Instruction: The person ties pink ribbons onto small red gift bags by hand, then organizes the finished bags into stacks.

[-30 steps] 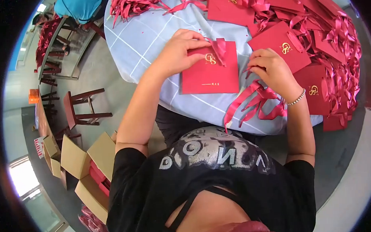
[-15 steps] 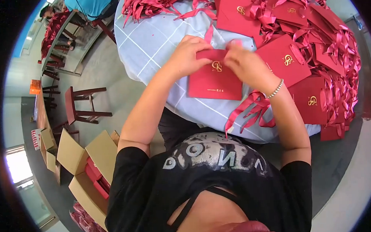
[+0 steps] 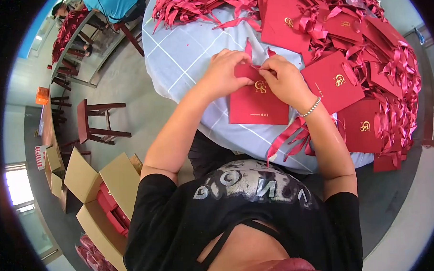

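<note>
A red paper gift bag [image 3: 258, 108] with gold lettering lies flat on the cloth in front of me. My left hand [image 3: 227, 74] is closed on the bag's upper left edge, thumb on its front. At the top edge my right hand [image 3: 286, 80] pinches a red ribbon [image 3: 248, 48], whose loose end sticks out beyond the bag. The exact grip of the fingertips is partly hidden. Beside my right wrist lie several loose red ribbons [image 3: 289, 135]. Another red gift bag [image 3: 333, 81] rests just right of that hand.
The table has a blue checked cloth [image 3: 176, 55]. Red bags with ribbon handles [image 3: 388, 124] are piled along the right, and a ribbon heap [image 3: 184, 12] lies at the back. An open carton [image 3: 93, 221], a wooden stool [image 3: 85, 121] and another person [image 3: 114, 6] are on the left.
My right hand's fingers, blurred before with a ribbon, have come down closer to the bag's top edge and left hand. The whole view has shifted slightly.
</note>
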`<state>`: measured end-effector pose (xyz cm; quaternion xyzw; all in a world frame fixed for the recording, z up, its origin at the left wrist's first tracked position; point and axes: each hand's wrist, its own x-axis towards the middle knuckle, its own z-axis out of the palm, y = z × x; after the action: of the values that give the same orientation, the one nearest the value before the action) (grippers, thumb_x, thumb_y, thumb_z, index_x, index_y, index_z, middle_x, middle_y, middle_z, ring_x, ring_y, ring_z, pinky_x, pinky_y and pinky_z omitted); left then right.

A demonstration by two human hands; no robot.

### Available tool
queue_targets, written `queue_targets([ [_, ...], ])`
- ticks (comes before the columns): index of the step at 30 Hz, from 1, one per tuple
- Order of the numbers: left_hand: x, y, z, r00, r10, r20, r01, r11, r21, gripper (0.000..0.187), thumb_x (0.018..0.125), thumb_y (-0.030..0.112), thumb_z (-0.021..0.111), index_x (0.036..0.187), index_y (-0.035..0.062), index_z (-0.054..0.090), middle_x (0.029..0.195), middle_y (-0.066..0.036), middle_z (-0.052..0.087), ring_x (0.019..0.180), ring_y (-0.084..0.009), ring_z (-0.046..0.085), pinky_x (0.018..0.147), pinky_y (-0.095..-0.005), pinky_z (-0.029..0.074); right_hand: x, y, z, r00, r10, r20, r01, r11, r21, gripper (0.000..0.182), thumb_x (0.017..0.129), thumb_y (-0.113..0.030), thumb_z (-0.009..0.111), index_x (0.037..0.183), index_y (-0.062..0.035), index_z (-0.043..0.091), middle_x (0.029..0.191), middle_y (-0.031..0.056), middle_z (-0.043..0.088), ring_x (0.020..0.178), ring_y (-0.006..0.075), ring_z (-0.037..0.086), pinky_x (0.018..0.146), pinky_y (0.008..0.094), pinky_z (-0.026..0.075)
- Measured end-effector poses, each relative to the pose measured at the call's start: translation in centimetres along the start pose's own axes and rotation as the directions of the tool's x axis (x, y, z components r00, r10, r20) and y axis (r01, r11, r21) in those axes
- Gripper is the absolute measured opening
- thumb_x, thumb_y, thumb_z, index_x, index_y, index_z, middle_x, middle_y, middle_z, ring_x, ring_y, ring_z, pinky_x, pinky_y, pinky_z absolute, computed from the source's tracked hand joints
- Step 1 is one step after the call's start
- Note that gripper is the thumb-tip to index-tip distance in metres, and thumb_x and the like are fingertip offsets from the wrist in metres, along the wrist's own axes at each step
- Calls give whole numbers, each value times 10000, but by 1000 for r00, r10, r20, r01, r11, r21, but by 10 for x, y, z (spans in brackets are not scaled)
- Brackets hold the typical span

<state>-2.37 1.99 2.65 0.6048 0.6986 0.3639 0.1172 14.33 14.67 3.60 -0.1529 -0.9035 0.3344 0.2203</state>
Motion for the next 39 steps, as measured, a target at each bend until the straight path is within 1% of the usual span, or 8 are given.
queue_targets([
  [5, -6, 4, -21, 990, 103, 101, -107, 994, 35, 398, 720, 131, 809, 1082, 68, 656, 1047, -74, 663, 1036, -272, 587, 915, -365, 474, -3, -6, -6, 998, 30, -51, -31, 999, -16, 110, 889, -90, 642, 896, 19, 650, 862, 176, 641, 797, 334, 647, 712, 394, 502],
  [8, -8, 7, -26, 988, 27, 155, -7, 992, -129, 364, 753, 111, 790, 1087, 48, 660, 1035, -59, 666, 990, -221, 605, 888, -339, 481, -7, 1, 1, 990, 104, -94, -63, 931, 360, 113, 907, -48, 643, 990, 21, 676, 882, 134, 663, 706, 216, 673, 663, 314, 517],
  [12, -11, 16, -26, 988, -77, 136, 107, 966, -233, 307, 778, 92, 779, 1063, 34, 679, 997, -38, 677, 913, -154, 612, 866, -305, 484, -11, -2, -2, 985, 115, -127, -50, 903, 427, 183, 903, -24, 662, 1077, 24, 696, 918, 108, 676, 655, 117, 645, 630, 235, 502],
  [16, -12, 24, -23, 987, -118, 108, 140, 964, -224, 292, 784, 79, 775, 1059, 27, 692, 979, -35, 692, 895, -141, 613, 848, -299, 491, -18, 4, 1, 973, 155, -168, -43, 844, 534, 114, 883, -7, 673, 986, 12, 720, 916, 97, 687, 690, 135, 657, 653, 251, 517],
  [22, -10, 30, -18, 978, -179, 110, 195, 967, -165, 310, 771, 57, 777, 1067, 15, 694, 975, -40, 700, 881, -139, 612, 828, -289, 498, -21, 4, 5, 958, -109, -264, 178, 951, 254, 108, 858, 1, 682, 957, -6, 724, 896, 104, 700, 792, 204, 675, 694, 301, 544],
  [28, -8, 41, -18, 971, -210, 118, 224, 967, -118, 322, 764, 46, 781, 1071, 12, 692, 976, -35, 691, 865, -136, 606, 811, -280, 498, -25, -1, 2, 987, 81, -140, -16, 910, 414, 99, 862, -30, 691, 956, -3, 711, 858, 111, 685, 744, 207, 664, 665, 315, 523],
  [33, -8, 41, -16, 990, -111, 85, 118, 990, -82, 328, 761, 42, 776, 1074, 9, 686, 955, -39, 674, 850, -134, 600, 795, -283, 494, -26, -1, 10, 989, 64, -133, 2, 894, 448, 100, 871, -25, 673, 965, 6, 688, 842, 118, 669, 725, 219, 657, 654, 323, 516],
  [39, -10, 58, -11, 1000, -24, 13, 23, 998, 61, 289, 753, 24, 734, 1034, -2, 671, 916, -113, 652, 867, -265, 633, 792, -338, 498, -28, -7, 13, 978, 98, -182, -16, 914, 405, 88, 869, 5, 631, 952, 24, 654, 870, 134, 667, 777, 271, 665, 674, 356, 528],
])
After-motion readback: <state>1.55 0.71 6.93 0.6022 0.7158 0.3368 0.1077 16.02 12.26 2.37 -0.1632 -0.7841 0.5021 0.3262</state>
